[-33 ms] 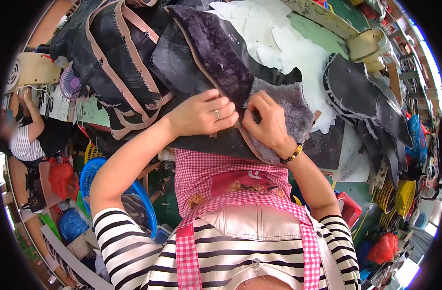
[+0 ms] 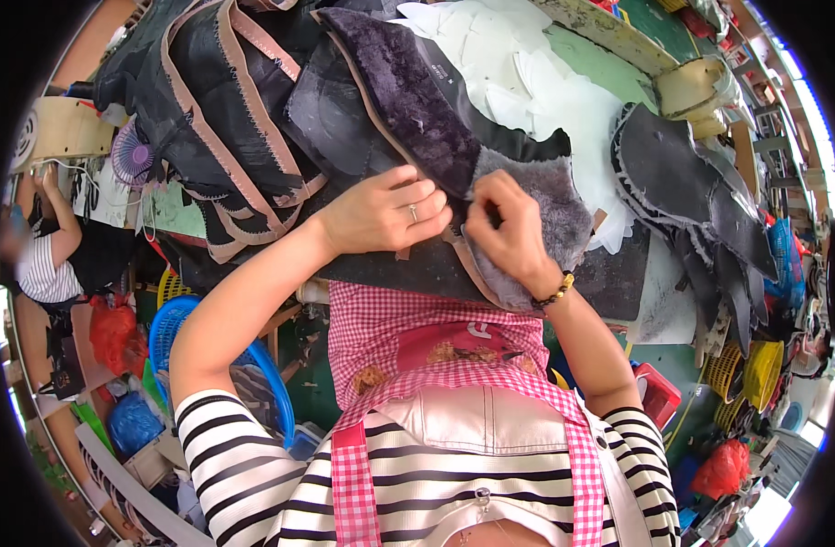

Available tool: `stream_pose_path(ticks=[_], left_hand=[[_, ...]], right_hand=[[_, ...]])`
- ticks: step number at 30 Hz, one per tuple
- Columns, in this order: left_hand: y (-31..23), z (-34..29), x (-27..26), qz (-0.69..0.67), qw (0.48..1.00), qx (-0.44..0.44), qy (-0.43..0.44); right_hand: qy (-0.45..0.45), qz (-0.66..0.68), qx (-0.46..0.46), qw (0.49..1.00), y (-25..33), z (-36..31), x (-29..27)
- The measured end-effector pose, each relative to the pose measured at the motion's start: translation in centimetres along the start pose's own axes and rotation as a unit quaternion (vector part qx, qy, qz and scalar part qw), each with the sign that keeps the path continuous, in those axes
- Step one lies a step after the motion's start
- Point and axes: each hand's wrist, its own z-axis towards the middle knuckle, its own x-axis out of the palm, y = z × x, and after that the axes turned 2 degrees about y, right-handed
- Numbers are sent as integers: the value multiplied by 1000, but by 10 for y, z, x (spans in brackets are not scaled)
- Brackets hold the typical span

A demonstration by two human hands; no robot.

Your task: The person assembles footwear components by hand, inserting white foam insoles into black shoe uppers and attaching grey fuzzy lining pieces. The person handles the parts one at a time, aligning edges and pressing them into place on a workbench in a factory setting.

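A fur-lined piece (image 2: 408, 96) lies on the bench in front of me, dark purple-black on its long part and edged with a beige strip. Its grey fur part (image 2: 549, 205) spreads to the right, under and beyond my right hand. My left hand (image 2: 390, 214) is closed at the near edge of the piece, with its fingers curled and its fingertips partly hidden. Close beside it, my right hand (image 2: 510, 223) is closed too, pinching where the dark and grey fur meet. What lies between the fingertips is too small to make out.
Black pieces with zigzag-edged beige strips (image 2: 239, 128) are heaped at the left. White sheets (image 2: 527, 82) lie behind, and a stack of black fur-edged pieces (image 2: 673, 173) hangs over the right edge. A blue basket (image 2: 280, 392) stands below left. Another person (image 2: 52, 246) sits far left.
My right hand has shifted slightly to the right, widening the small gap to my left hand. The fur-lined piece has barely moved.
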Motion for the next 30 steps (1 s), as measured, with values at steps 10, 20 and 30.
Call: stream_pose_path(ticks=[10,20,30], left_hand=[[24,-14,8,-72,995,-31,56],[37,4,14,-25,999,24,-12],[61,-14,29,-84,994,9,71]], right_hand=[[-20,272,138,952,-5,2,-14],[-15,276,174,945,-11,0,-20],[45,-6,-23,999,2,5,-3]])
